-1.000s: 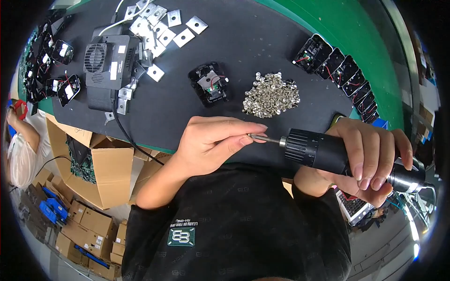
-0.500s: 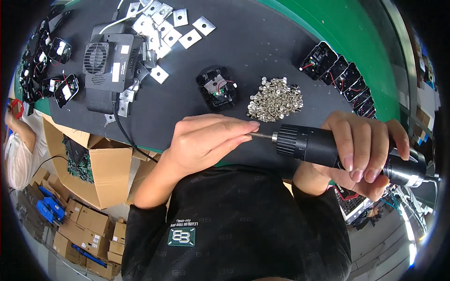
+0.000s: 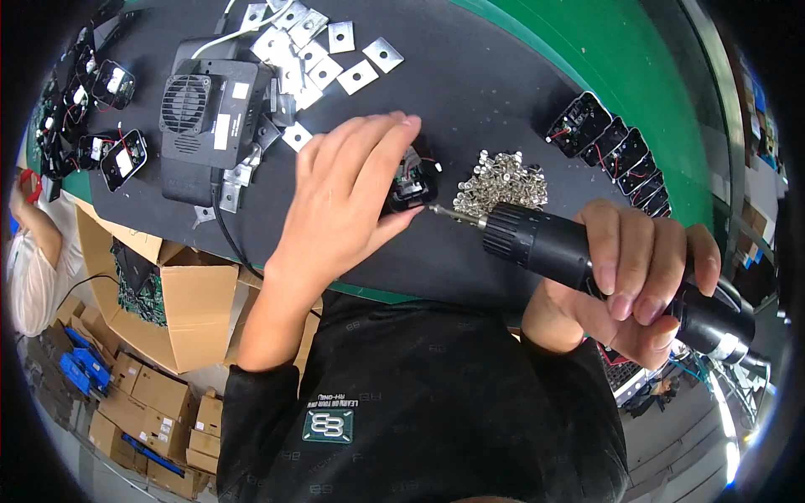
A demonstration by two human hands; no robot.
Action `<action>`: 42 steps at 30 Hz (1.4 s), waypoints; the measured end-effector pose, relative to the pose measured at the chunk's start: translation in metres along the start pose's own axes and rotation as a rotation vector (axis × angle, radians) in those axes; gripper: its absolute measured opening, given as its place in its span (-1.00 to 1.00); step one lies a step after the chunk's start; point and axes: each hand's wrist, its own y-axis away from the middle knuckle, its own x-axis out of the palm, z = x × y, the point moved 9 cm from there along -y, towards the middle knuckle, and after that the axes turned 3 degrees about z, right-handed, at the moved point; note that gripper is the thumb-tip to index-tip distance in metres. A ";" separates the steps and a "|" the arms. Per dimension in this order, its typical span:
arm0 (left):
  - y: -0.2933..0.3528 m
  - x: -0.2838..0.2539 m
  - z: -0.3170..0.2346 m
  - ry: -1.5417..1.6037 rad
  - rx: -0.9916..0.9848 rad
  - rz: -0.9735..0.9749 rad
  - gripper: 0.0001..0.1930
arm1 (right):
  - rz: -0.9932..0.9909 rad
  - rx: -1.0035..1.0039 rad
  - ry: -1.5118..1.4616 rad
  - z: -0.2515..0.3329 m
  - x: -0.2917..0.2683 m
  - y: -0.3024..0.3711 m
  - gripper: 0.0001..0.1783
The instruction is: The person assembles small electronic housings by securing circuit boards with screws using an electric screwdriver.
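Observation:
My left hand [image 3: 340,197] reaches over a small black plastic housing [image 3: 412,183], thumb along its near edge and fingers over its far side, gripping it on the mat. The hand covers the left part of this housing; a small circuit board and wire show in its uncovered part. In my right hand [image 3: 641,268] is a black electric screwdriver [image 3: 537,239], held nearly level with its bit pointing left. The bit's tip is close to my left thumb and the housing's near right corner; a small screw seems to sit on it. A pile of silver screws [image 3: 507,178] lies just beyond the screwdriver.
Square metal plates [image 3: 358,77] with holes lie scattered at the back. A black box with a fan grille [image 3: 186,105] stands left of them, its cables crossing the mat. More housings line the right edge [image 3: 580,124] and far left [image 3: 124,159]. Cardboard boxes [image 3: 197,314] stand below left.
My left hand has left the screwdriver bit, moved away from my body and closed around the housing. The screwdriver has shifted slightly left, and its bit now points toward the housing.

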 end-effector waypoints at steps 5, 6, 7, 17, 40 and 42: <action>-0.005 0.007 0.002 0.108 0.009 -0.006 -0.21 | 0.046 0.000 0.092 -0.009 0.013 0.001 -0.55; -0.006 0.007 0.001 0.110 0.011 -0.005 -0.21 | 0.044 -0.001 0.094 -0.011 0.012 0.001 -0.55; -0.006 0.007 0.001 0.111 0.007 -0.001 -0.22 | 0.071 0.001 0.107 -0.015 0.013 0.000 -0.55; -0.006 0.008 0.005 0.114 0.010 -0.014 -0.27 | 0.103 0.024 0.220 -0.031 0.009 0.000 -0.59; -0.010 0.009 0.010 0.167 -0.006 0.016 -0.22 | 0.136 0.002 0.118 -0.029 0.007 -0.010 -0.39; -0.010 0.009 0.009 0.162 -0.005 0.018 -0.22 | 0.155 0.019 0.152 -0.029 0.008 -0.011 -0.39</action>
